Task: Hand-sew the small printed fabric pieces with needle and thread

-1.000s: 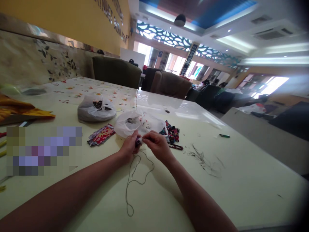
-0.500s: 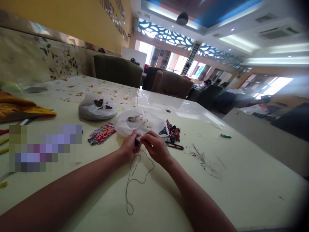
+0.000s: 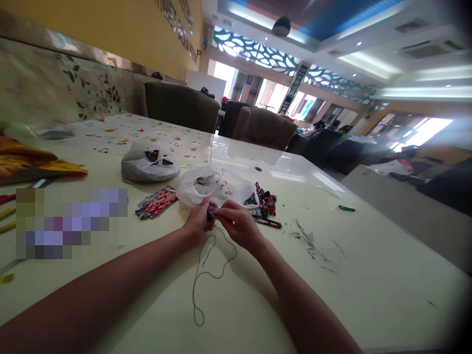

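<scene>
My left hand (image 3: 197,220) is closed around a small purple piece (image 3: 211,212), mostly covered by the fingers; it looks like cloth. Against its right side, my right hand (image 3: 239,224) makes a pinch with thumb and fingertips, and what they grip is too small to make out. A thin dark cord (image 3: 195,287) runs from below the hands and lies looped on the table. Just beyond the hands is an open white plastic bag (image 3: 190,189). Dark patterned fabric pieces (image 3: 267,200) lie to the right, and a dark red cutter-like tool (image 3: 269,223) is in front of them.
On the left lie red patterned fabric strips (image 3: 158,201), a second plastic bag (image 3: 142,169) and orange-yellow cloth (image 3: 33,162). Loose thread ends (image 3: 313,248) and a small green object (image 3: 346,208) are on the right. Chairs (image 3: 263,126) line the table's far side.
My right fingertips have shifted slightly at the purple piece, and more of it shows. My left hand keeps its hold. The cord lies almost the same.
</scene>
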Motion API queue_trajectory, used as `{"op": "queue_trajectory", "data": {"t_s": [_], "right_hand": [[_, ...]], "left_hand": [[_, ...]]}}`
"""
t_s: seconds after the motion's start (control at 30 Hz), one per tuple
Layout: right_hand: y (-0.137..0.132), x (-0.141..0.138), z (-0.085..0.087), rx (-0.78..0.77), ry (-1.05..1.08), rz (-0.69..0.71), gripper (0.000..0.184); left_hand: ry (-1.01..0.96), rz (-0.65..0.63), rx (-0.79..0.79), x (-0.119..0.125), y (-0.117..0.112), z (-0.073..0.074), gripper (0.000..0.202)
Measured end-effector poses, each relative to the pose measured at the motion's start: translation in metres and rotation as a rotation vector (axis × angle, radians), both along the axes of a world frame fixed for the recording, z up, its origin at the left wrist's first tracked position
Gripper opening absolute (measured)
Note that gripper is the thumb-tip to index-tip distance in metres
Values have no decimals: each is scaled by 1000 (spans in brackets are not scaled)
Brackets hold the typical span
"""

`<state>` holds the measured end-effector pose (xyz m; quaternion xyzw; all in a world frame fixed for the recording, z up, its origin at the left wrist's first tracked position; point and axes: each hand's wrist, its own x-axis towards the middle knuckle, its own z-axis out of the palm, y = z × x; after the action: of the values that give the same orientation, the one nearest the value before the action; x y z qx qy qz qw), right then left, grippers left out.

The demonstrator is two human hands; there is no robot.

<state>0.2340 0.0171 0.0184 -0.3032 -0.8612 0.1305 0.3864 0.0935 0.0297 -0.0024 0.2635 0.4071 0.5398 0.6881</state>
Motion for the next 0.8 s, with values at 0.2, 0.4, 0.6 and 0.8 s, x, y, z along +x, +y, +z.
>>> {"op": "queue_trajectory", "data": {"t_s": [0.2, 0.4, 0.6, 0.8], "right_hand": [[2, 1, -6, 7, -95, -72, 25], [1, -1, -2, -23, -23, -72, 15], [3, -3, 0, -106, 42, -139, 9], [3, -5, -9, -134, 29, -313, 11]], "left_hand": [[104, -29, 96, 0, 0, -2, 40], [88, -29, 67, 1, 1, -4, 40], [219, -54, 216, 0, -1, -6, 47], [277, -91, 339, 2, -5, -11, 52]]}}
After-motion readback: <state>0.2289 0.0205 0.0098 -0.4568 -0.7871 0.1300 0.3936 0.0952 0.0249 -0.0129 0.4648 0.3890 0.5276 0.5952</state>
